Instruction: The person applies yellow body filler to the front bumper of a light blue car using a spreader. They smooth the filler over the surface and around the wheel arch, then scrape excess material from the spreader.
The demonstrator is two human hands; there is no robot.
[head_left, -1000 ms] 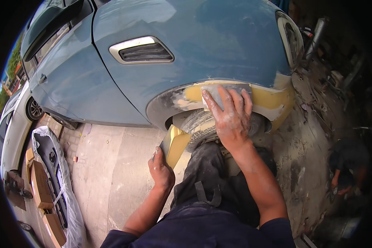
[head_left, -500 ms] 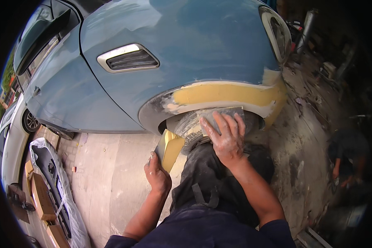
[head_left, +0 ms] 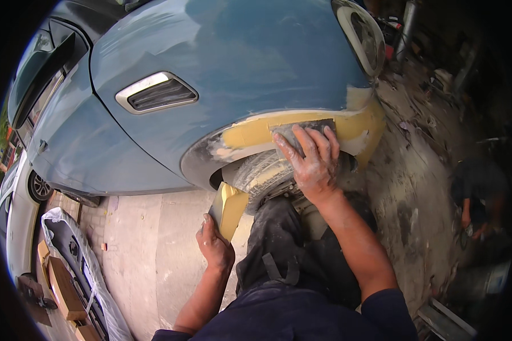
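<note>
My right hand grips a flat grey putty spreader, its far edge pressed on the yellow filler that coats the wheel arch of a blue car. The fingers lie over the spreader's top face. My left hand pinches a putty board, held tilted below the arch, with a lump of the same yellow filler along its upper end. Filler dust and smears mark my right fingers. Beneath the arch sits the tyre, streaked with pale yellow.
At lower left, a dark car part in clear plastic wrap lies beside cardboard boxes. A white car stands at far left. A person crouches at the dim right side. Metal bars lie at lower right.
My right hand has moved the spreader up from in front of the tyre onto the filler on the arch. The left hand still holds the board near the same place. The view has shifted slightly.
</note>
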